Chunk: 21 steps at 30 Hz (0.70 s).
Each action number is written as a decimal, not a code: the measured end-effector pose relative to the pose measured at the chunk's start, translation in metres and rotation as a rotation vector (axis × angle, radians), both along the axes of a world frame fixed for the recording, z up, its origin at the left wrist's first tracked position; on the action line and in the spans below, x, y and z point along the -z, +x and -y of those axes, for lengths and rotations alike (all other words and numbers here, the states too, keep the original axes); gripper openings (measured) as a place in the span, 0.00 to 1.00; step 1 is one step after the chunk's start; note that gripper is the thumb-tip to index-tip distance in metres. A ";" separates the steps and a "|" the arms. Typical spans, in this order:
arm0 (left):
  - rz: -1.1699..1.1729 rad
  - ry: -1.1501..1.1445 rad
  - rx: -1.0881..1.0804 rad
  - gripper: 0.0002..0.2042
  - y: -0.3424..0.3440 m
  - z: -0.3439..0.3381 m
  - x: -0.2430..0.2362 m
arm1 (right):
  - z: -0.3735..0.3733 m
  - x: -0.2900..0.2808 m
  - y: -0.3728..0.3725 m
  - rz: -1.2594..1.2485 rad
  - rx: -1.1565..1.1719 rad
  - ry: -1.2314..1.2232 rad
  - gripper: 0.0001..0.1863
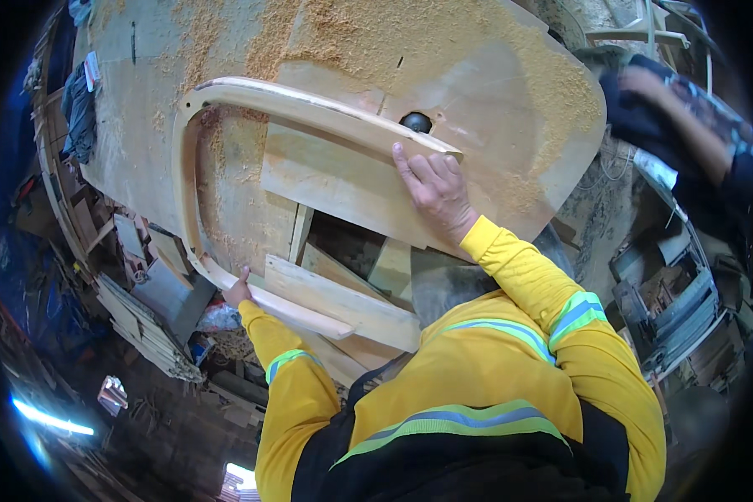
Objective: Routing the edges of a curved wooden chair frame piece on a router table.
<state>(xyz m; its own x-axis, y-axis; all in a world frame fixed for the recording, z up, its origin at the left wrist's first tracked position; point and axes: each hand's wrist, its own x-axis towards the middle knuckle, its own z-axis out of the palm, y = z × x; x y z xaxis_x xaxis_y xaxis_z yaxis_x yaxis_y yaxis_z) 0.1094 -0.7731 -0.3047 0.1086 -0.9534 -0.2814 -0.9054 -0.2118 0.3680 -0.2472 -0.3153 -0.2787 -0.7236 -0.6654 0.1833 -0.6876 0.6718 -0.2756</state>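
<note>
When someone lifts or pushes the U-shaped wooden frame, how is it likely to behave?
The U-shaped wooden frame is probably stiff, since it looks thick. With one open end, it may tilt. Sawdust on the table could help it slide.

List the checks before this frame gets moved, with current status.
1. Left hand holding the curved wooden frame: ok, on its lower leg.
2. Right hand on the frame: ok, near the upper leg's free end.
3. Right hand well away from the dark round opening: not ok, close by.
4. Dark part in that opening stationary: cannot tell.
5. Tabletop free of shavings: not ok, widely scattered.
</note>
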 end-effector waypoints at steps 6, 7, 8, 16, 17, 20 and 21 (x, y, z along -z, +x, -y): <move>0.021 -0.027 0.041 0.35 0.008 0.013 -0.001 | 0.006 0.001 0.001 -0.004 0.009 -0.024 0.28; 0.057 -0.036 0.049 0.35 0.008 0.015 0.001 | 0.006 0.001 0.001 0.001 0.010 -0.032 0.27; 0.093 -0.045 0.057 0.36 0.008 0.015 0.003 | 0.007 0.001 0.000 0.006 0.011 -0.040 0.27; -0.005 -0.096 0.110 0.37 0.036 0.040 0.017 | 0.014 0.000 -0.002 0.015 0.013 -0.061 0.27; 0.000 -0.095 0.123 0.38 0.037 0.042 0.021 | 0.014 0.000 -0.003 0.015 0.015 -0.065 0.27; -0.004 -0.093 0.156 0.36 0.042 0.046 0.026 | 0.016 0.000 -0.004 0.012 0.018 -0.050 0.27; -0.003 -0.094 0.156 0.36 0.043 0.048 0.027 | 0.017 0.000 -0.004 0.014 0.017 -0.052 0.27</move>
<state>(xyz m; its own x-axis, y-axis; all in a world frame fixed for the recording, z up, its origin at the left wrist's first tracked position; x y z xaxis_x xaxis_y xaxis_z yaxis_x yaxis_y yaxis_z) 0.1527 -0.8212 -0.3313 -0.0430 -0.9808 -0.1904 -0.9235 -0.0337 0.3821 -0.2514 -0.3318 -0.2788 -0.7377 -0.6426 0.2071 -0.6718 0.6682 -0.3197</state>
